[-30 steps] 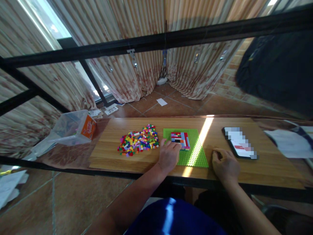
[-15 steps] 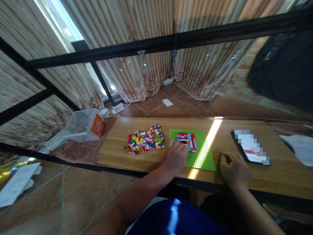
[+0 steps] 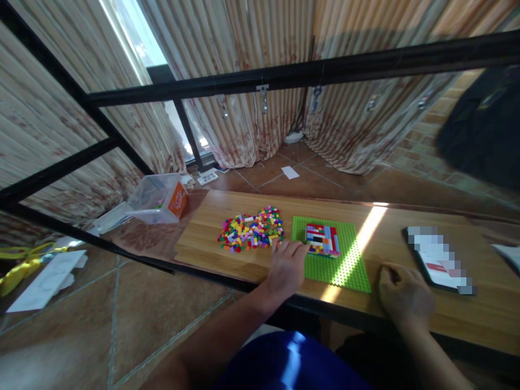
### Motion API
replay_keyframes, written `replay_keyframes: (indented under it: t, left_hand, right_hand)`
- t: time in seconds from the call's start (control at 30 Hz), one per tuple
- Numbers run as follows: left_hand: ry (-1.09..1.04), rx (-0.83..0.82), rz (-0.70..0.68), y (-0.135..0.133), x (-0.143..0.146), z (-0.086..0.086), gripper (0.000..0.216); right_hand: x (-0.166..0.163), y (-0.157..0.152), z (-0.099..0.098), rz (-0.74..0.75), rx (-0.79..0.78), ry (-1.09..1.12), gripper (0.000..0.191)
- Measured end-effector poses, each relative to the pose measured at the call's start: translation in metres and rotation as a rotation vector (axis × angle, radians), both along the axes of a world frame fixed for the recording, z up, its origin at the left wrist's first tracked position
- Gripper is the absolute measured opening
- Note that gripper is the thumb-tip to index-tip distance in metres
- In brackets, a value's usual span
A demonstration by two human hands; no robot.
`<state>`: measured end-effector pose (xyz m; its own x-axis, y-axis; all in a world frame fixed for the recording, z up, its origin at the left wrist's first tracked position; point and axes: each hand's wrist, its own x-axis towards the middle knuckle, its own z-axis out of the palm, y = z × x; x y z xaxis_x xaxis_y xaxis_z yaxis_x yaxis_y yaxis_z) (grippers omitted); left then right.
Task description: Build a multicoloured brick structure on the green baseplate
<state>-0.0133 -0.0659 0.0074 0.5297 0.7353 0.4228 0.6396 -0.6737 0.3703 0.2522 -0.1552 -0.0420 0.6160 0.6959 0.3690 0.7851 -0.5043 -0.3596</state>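
Observation:
My left hand [image 3: 286,268] is over the left edge of the green baseplate [image 3: 354,273], between the heap of small toy bricks [image 3: 252,232] and the brick build. Its fingers stretch forward, slightly apart, and no brick shows in them. Beside its fingertips, the flat build of red, light blue and other coloured bricks [image 3: 333,238] sits on the baseplate, a dark opening near its middle. Right of the baseplate, my right hand [image 3: 406,295] rests on the wooden table with fingers curled and thumb against the index finger; whatever may be inside is hidden.
A phone [image 3: 439,260] with a blurred screen lies beyond my right hand. At the table's left end stands a clear plastic box [image 3: 156,200] with an orange label. A black metal bar [image 3: 284,76] crosses in front of the curtains. Papers [image 3: 49,284] lie at the lower left.
My left hand has drawn back leftward off the brick build, uncovering more of it. My right hand keeps its place beside the baseplate. The whole view has shifted a little.

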Motion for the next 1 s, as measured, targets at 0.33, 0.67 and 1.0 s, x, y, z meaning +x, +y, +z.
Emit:
replay_keyframes:
  t: [0.33, 0.67, 1.0]
  left_hand:
    - [0.099, -0.102, 0.255, 0.033, -0.049, -0.004, 0.02]
    - [0.06, -0.027, 0.228, 0.035, -0.046, -0.014, 0.01]
    - [-0.285, -0.292, 0.121, 0.03, -0.035, 0.003, 0.007]
  right_hand:
    - [-0.001, 0.001, 0.001, -0.006, 0.02, 0.015, 0.033]
    - [-0.006, 0.002, 0.005, 0.003, 0.039, 0.031, 0.029]
    - [-0.009, 0.005, 0.007, 0.004, 0.051, 0.071, 0.031]
